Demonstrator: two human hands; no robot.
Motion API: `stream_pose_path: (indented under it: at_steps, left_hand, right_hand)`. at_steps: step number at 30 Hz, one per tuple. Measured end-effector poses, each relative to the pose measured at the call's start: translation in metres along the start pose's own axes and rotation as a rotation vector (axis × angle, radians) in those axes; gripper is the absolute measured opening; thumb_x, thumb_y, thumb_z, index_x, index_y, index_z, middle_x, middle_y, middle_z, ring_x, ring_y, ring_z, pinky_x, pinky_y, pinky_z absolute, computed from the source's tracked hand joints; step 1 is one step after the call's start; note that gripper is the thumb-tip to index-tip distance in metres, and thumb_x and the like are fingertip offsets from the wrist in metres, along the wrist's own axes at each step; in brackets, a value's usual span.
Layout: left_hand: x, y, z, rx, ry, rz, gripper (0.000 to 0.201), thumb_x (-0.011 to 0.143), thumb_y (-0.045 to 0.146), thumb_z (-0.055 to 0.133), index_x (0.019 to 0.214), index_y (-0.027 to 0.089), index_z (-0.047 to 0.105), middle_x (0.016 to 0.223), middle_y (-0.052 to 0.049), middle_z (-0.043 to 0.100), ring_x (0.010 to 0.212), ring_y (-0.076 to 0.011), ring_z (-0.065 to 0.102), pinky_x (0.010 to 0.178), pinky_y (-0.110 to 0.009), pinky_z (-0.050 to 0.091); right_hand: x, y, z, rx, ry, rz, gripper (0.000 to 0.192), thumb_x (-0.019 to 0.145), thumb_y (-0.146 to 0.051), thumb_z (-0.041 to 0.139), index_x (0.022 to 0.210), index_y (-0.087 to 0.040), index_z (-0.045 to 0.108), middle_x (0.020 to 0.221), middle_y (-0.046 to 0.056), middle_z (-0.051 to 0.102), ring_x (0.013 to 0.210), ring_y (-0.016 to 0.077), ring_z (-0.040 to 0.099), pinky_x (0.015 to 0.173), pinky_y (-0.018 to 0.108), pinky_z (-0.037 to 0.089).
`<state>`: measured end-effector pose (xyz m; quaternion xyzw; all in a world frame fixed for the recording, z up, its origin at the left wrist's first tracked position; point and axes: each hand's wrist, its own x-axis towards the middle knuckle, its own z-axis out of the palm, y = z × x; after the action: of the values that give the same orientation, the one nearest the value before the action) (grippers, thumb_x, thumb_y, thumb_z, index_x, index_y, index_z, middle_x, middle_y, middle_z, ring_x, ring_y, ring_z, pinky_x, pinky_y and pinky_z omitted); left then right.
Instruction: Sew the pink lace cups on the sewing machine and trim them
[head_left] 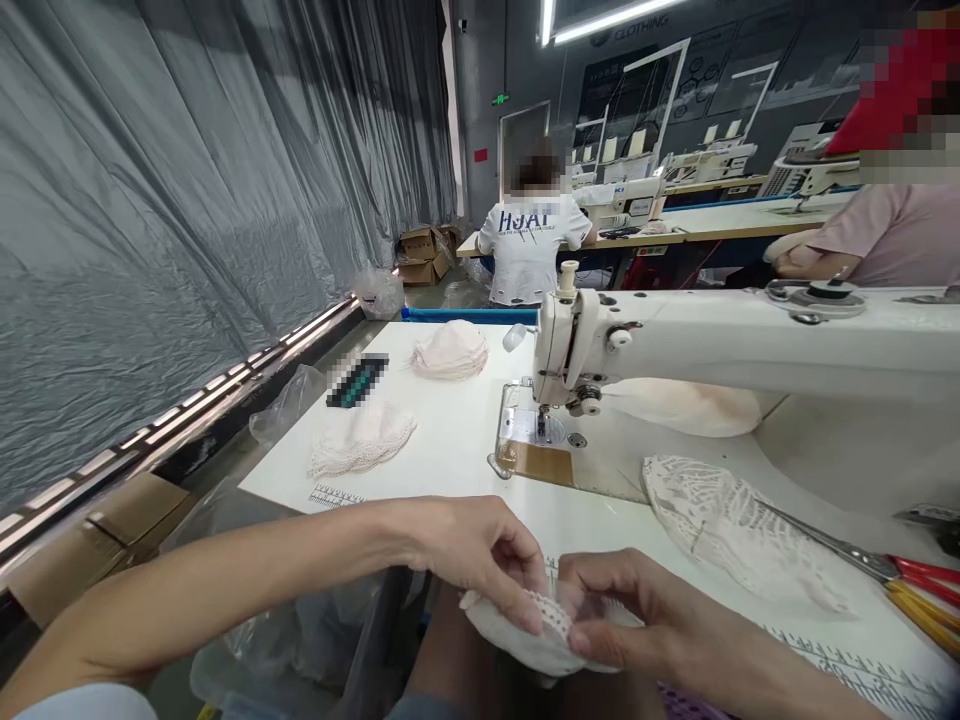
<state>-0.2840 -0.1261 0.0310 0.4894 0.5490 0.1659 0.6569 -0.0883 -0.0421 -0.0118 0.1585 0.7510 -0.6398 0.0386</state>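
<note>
Over my lap, at the table's front edge, both hands pinch a white lace-trimmed fabric cup (517, 635). My left hand (480, 555) grips its lace edge with thumb and fingers. From the other side my right hand (637, 610) holds the same edge, thumb on top. Just beyond stands a white sewing machine (675, 335), its needle and presser foot above the metal plate. To the right on the table lies a lace piece (720, 520), with red- and yellow-handled scissors (862, 560) resting partly on it.
Pale fabric cups are stacked at the table's back (450, 350), with more lace-edged pieces (364, 440) at the left. A blurred dark object (358, 380) lies between them. Another pale piece (690, 405) sits under the machine arm. Two people sit at machines ahead; cardboard boxes (424, 255) stand beyond.
</note>
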Motion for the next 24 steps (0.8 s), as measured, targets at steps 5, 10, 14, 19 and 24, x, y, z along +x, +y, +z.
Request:
stream_pose_path:
  at_steps: [5,10,14,19,24]
  left_hand:
    - [-0.019,0.003,-0.017,0.060,0.146,-0.025,0.045,0.044,0.044,0.084,0.067,0.013,0.062,0.059,0.005,0.054,0.059,-0.0079,0.045,0.054,-0.019,0.035]
    - [-0.006,0.022,-0.038,0.305,0.328,0.251,0.020,0.069,0.032,0.073,0.075,0.014,0.064,0.073,0.001,0.062,0.072,-0.0106,0.054,0.069,-0.022,0.041]
    - [0.039,0.018,-0.045,0.604,0.550,0.607,0.008,0.078,0.024,0.067,0.079,0.017,0.064,0.093,0.000,0.064,0.089,-0.0129,0.057,0.091,-0.032,0.034]
    - [0.104,-0.032,-0.048,0.984,0.624,0.740,0.006,0.079,0.018,0.066,0.073,0.018,0.065,0.093,0.000,0.062,0.095,-0.0153,0.053,0.086,-0.034,0.030]
    - [0.119,-0.053,-0.054,1.054,0.691,0.897,0.016,0.088,0.016,0.053,0.077,0.020,0.065,0.084,0.000,0.061,0.089,-0.0129,0.054,0.084,-0.034,0.026]
  right_hand:
    - [0.006,0.013,-0.013,-0.096,0.030,-0.013,0.026,0.074,-0.043,0.064,0.073,-0.017,0.060,0.072,-0.002,0.055,0.072,0.0150,0.051,0.062,0.022,0.038]
    - [-0.001,-0.018,-0.059,-0.458,0.329,-0.128,0.028,0.086,-0.046,0.049,0.075,-0.020,0.055,0.077,-0.001,0.057,0.076,0.0161,0.054,0.068,0.024,0.041]
    - [-0.017,-0.035,-0.096,-0.848,0.441,-0.223,0.024,0.090,-0.044,0.044,0.081,-0.026,0.057,0.078,-0.001,0.059,0.072,0.0160,0.054,0.065,0.026,0.042]
    - [0.006,-0.014,-0.103,-0.890,0.212,-0.188,0.016,0.089,-0.040,0.050,0.089,-0.028,0.061,0.080,-0.002,0.065,0.073,0.0159,0.061,0.063,0.023,0.046]
    - [0.060,0.022,-0.087,-0.988,0.413,-0.369,0.024,0.092,-0.017,0.037,0.087,-0.020,0.059,0.089,0.006,0.064,0.078,0.0184,0.060,0.066,0.029,0.048]
